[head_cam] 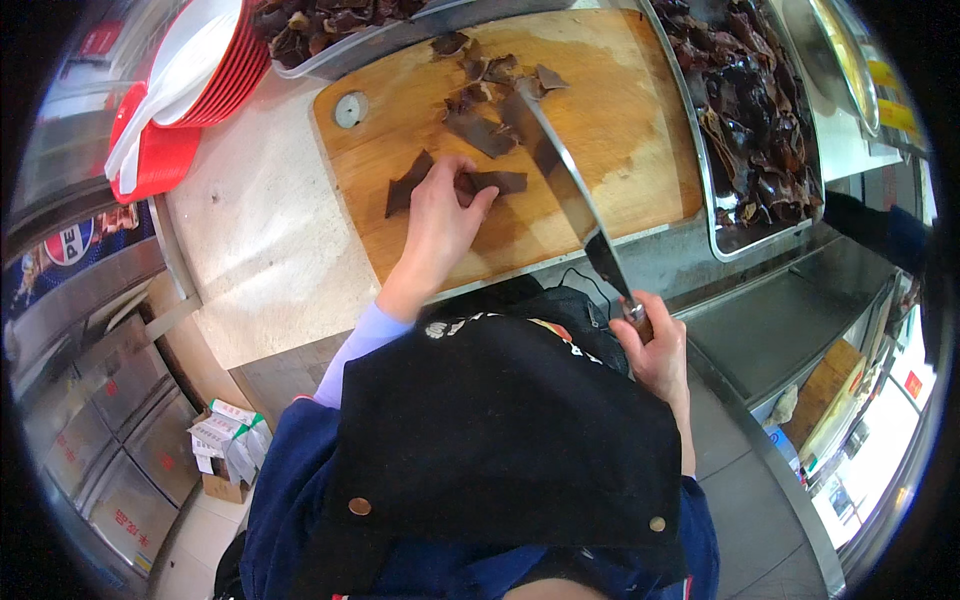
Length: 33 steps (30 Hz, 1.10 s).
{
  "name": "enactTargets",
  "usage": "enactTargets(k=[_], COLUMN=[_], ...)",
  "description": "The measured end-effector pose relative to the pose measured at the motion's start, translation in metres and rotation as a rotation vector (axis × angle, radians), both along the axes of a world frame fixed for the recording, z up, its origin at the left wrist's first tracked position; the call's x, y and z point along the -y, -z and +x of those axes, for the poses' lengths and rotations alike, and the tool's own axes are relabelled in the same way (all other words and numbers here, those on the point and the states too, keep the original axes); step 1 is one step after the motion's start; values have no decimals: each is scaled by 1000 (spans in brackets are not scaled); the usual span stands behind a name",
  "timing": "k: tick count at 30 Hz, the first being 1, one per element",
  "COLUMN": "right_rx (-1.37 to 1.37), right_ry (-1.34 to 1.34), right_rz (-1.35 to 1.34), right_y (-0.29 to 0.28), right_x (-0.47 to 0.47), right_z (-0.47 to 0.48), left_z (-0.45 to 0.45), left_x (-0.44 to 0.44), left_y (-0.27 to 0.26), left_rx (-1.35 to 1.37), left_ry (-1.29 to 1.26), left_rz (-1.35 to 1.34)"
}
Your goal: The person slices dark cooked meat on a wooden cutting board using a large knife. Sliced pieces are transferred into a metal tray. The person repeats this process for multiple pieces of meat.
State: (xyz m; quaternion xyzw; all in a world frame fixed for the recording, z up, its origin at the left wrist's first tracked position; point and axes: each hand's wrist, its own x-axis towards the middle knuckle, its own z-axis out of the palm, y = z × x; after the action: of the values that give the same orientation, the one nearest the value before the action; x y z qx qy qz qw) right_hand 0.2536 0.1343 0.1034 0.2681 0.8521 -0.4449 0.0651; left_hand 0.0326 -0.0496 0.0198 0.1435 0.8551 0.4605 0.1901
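Observation:
My right hand (656,349) grips the wooden handle of a kitchen cleaver (562,172), to the right of my left hand. Its long blade reaches away over the wooden cutting board (637,112), the tip close to the cut pieces. My left hand (442,217) is bent over the board, with fingers and thumb around a dark brown food strip (502,182). Another dark flat piece (407,186) lies just left of those fingers. Beyond the hand, several dark brown food pieces (480,131) are scattered toward the board's far edge. What the food is, I cannot tell.
A metal tray (712,217) of glossy dark food stands right of the board. Another container (315,64) of dark pieces sits at the far left. Stacked red-and-white bowls (217,82) stand beyond the pale worktop (262,247). A metal bowl (847,67) is at far right.

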Motion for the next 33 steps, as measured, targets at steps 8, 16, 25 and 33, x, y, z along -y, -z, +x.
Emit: enactTargets(k=[8,16,25,33], right_rx=[19,-9,125,64], right_ry=[-196,-185,-200,-188], right_rz=[27,-38,-61,-108], right_y=[14,14,16,13], right_x=[-3,1,3,-3], right_z=[24,38,29,32], left_z=[16,19,16,18], left_x=[8,2,-4,-5], left_y=[3,2,6,2], left_rx=[-164,115,154,121], left_ry=[-71,-179,-201,-186], left_rz=[-40,62,26,19])
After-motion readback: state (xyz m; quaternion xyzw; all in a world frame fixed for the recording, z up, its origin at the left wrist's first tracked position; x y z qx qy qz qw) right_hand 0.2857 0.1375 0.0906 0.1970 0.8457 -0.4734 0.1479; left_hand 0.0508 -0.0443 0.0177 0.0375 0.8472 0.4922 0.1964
